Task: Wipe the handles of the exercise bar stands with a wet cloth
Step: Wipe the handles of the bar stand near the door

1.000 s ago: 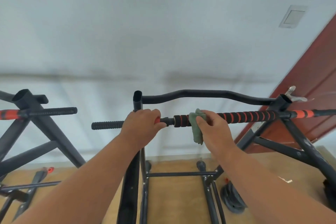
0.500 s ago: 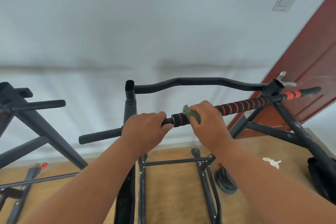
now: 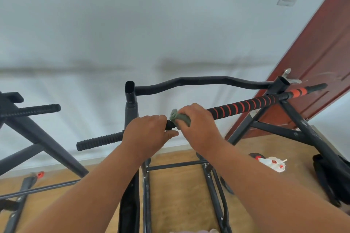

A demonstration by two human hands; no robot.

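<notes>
Left hand (image 3: pixel 149 132) fingers curled round black-and-orange spiral-wrapped foam bar handle (image 3: pixel 244 107) on black metal stand (image 3: pixel 130 108), right hand (image 3: pixel 198 125) just beside, clutching crumpled grey-green cloth (image 3: pixel 180 116) against same handle.

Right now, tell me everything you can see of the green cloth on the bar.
The green cloth is a small, dull grey-green rag, crumpled and soft-looking. It is wrapped over the black-and-orange striped handle at its left end. The right hand grips it around the bar, covering most of it; only a bunched edge shows above the fingers. The left hand holds the bar just beside it. Wetness cannot be judged.
</notes>
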